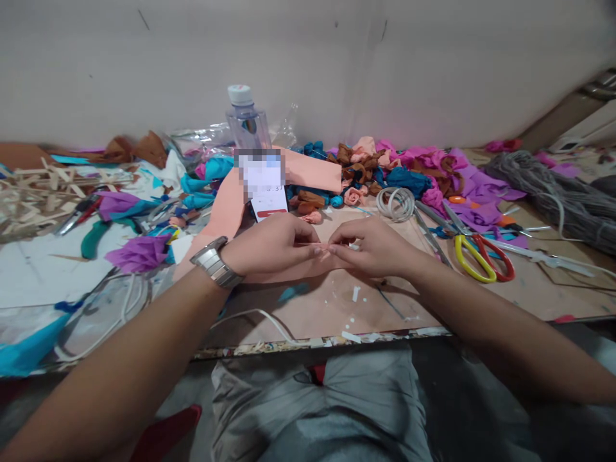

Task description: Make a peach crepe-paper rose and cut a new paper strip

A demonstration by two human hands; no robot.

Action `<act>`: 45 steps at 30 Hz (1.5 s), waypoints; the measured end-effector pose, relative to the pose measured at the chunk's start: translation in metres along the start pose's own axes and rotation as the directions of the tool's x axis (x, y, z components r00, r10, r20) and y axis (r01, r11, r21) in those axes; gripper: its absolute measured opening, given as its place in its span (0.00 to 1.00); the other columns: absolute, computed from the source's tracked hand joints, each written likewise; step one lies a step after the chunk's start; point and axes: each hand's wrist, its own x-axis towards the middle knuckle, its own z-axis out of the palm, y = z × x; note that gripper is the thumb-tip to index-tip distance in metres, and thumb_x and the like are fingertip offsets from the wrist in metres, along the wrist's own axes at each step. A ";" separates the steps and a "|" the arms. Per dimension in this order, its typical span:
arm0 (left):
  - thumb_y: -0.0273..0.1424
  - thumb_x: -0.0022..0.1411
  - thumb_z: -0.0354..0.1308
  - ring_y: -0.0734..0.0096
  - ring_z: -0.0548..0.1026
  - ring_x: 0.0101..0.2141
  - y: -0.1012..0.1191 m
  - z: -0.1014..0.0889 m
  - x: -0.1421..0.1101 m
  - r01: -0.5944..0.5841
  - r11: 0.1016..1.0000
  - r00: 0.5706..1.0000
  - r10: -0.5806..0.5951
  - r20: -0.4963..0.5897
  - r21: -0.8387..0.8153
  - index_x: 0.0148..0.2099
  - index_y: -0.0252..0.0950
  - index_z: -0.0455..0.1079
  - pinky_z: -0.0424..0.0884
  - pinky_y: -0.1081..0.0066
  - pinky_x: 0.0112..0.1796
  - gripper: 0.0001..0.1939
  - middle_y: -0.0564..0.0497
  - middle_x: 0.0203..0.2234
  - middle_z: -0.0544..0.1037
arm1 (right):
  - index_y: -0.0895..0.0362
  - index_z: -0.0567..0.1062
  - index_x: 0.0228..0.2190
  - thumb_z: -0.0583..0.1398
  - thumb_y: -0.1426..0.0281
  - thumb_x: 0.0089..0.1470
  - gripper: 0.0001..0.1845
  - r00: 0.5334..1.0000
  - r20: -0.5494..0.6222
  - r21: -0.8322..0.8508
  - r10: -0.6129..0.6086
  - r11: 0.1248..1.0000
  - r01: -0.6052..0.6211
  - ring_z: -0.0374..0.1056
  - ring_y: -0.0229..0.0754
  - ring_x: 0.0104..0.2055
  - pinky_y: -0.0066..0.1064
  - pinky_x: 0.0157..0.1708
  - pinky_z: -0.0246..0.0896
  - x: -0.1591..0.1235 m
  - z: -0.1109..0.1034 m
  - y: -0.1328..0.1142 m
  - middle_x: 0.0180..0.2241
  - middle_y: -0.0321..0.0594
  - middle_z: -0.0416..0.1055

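Peach paper strip (pixel 226 205), one: laid in a bend around the left of the phone (pixel 270 205), its near length brought under both hands above the table (pixel 327 324). Left hand (pixel 269 245), wristwatch (pixel 216 262) worn: fingers curled, thumb and fingertips closed in a pinch on the strip's upper edge. Right hand (pixel 378 247): likewise nearly closed, the same edge pinched just beside the left fingertips. Step in hand, as judged: the edge is being worked by the fingertips, perhaps rolled or pleated; which of these cannot be told, the contact being small and partly hidden. For the next move, a light, even pinch from both hands is judged to be called for, lest the thin paper be torn. Also listed: crumpled paper rosettes (pixel 356 194), heaped beyond the hands; coil of pale cord (pixel 397 215), near the right hand; scissors (pixel 476 240), yellow-and-red-handled, farther right; capped bottle (pixel 248 128), stood behind the phone.
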 end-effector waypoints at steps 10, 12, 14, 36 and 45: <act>0.42 0.66 0.56 0.72 0.71 0.26 -0.006 -0.002 0.002 0.005 1.000 1.000 -0.005 0.006 -0.005 0.39 0.37 0.81 0.57 0.72 0.28 0.17 0.51 0.26 0.80 | 0.57 0.83 0.34 0.61 0.68 0.61 0.10 0.999 0.006 0.043 0.041 0.998 -0.042 0.69 0.36 0.29 0.27 0.30 0.54 0.000 0.004 -0.002 0.28 0.36 0.79; 0.45 0.66 0.55 0.72 0.70 0.25 -0.004 -0.002 0.002 0.005 1.000 0.999 -0.005 0.034 -0.006 0.37 0.37 0.80 0.56 0.72 0.27 0.19 0.51 0.24 0.79 | 0.57 0.83 0.34 0.61 0.68 0.60 0.10 0.999 -0.005 0.045 0.036 0.998 -0.036 0.69 0.36 0.29 0.27 0.30 0.54 -0.001 0.004 -0.002 0.29 0.37 0.79; 0.47 0.66 0.53 0.72 0.68 0.24 -0.003 -0.001 0.002 0.011 1.000 0.998 -0.012 0.059 0.009 0.33 0.35 0.79 0.54 0.71 0.26 0.22 0.52 0.21 0.75 | 0.57 0.83 0.34 0.61 0.69 0.60 0.09 0.999 -0.015 0.045 0.030 0.999 -0.029 0.70 0.36 0.29 0.27 0.30 0.55 -0.001 0.004 -0.003 0.29 0.37 0.80; 0.32 0.64 0.53 0.72 0.75 0.31 -0.010 -0.011 0.000 0.000 0.996 0.984 0.015 0.180 -0.087 0.46 0.37 0.80 0.64 0.75 0.32 0.15 0.52 0.32 0.82 | 0.52 0.84 0.38 0.62 0.67 0.60 0.09 0.985 -0.108 -0.140 -0.136 0.983 0.120 0.74 0.43 0.35 0.34 0.40 0.59 0.000 0.012 -0.002 0.33 0.38 0.82; 0.31 0.59 0.56 0.77 0.64 0.24 -0.004 -0.013 -0.004 0.064 0.978 0.998 -0.058 0.039 -0.196 0.43 0.36 0.71 0.56 0.77 0.26 0.09 0.57 0.23 0.71 | 0.55 0.82 0.34 0.63 0.70 0.57 0.06 0.990 -0.138 0.040 -0.024 0.999 0.030 0.73 0.37 0.31 0.27 0.34 0.60 -0.002 0.010 -0.002 0.31 0.36 0.80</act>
